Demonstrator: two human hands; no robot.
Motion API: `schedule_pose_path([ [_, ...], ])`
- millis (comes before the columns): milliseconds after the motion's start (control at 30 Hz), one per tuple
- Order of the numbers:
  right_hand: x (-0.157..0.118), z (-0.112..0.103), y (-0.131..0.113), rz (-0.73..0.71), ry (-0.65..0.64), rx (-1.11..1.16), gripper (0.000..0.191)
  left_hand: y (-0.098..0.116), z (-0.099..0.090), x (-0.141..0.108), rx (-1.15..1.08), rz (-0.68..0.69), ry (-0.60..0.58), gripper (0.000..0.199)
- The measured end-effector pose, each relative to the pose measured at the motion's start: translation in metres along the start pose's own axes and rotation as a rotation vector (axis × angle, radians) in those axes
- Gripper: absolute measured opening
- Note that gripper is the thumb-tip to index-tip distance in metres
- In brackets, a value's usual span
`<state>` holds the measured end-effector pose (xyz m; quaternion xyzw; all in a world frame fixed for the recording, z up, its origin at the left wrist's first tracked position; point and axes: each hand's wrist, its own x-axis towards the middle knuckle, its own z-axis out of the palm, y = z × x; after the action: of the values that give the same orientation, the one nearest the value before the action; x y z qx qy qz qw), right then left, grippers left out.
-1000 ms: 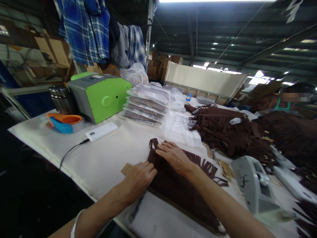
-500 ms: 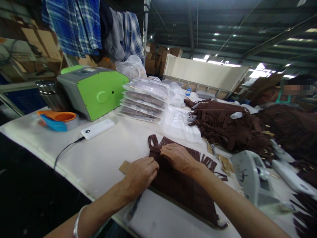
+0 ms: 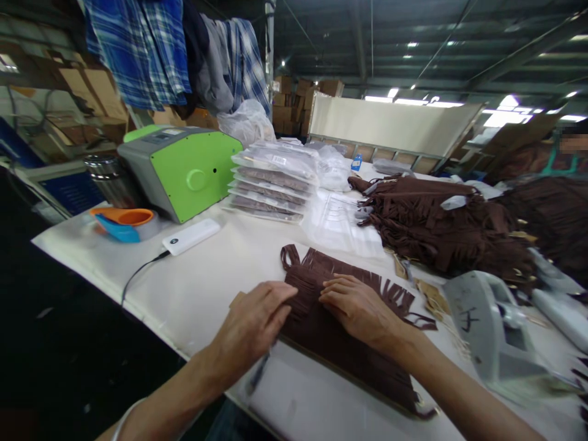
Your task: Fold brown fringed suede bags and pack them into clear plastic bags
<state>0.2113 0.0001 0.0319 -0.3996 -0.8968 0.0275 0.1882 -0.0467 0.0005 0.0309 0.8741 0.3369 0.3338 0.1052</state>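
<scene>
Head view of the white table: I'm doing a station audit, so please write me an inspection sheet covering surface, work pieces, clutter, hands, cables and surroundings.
Surface: white table, pale covering.
Work pieces: brown fringed piece lying flat, strap loop at its far-left corner.
Clutter: bagged stack, green-and-grey machine, steel flask, grey device, brown fringed pile.
Hands: right hand rests on the piece; left hand at its left edge, grip unclear.
Cables: black cable from a white slim device to the table's edge.
Surroundings: hanging plaid clothes, cardboard boxes.
</scene>
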Motion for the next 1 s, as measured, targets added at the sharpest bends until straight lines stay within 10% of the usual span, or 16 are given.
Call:
schedule_pose_path([
  [267,0.020,0.014,-0.041,0.092,-0.092,0.016,0.012,-0.031,0.001,-0.018,0.174,-0.220,-0.344,0.020],
  [467,0.021,0.031,-0.045,0.180,-0.154,-0.066,0.019,-0.024,0.014,-0.010,0.198,-0.164,-0.368,0.012],
  [633,0.015,0.004,-0.043,0.291,-0.244,0.065,0.020,-0.012,0.013,-0.012,0.106,-0.030,-0.390,0.009],
  [900,0.031,0.001,-0.037,0.379,-0.083,-0.025,0.041,-0.018,0.014,0.011,0.021,-0.082,-0.221,0.036],
  [1000,0.025,0.024,-0.035,0.406,-0.171,-0.048,0.054,-0.032,0.033,0.022,0.123,-0.086,-0.397,0.065],
])
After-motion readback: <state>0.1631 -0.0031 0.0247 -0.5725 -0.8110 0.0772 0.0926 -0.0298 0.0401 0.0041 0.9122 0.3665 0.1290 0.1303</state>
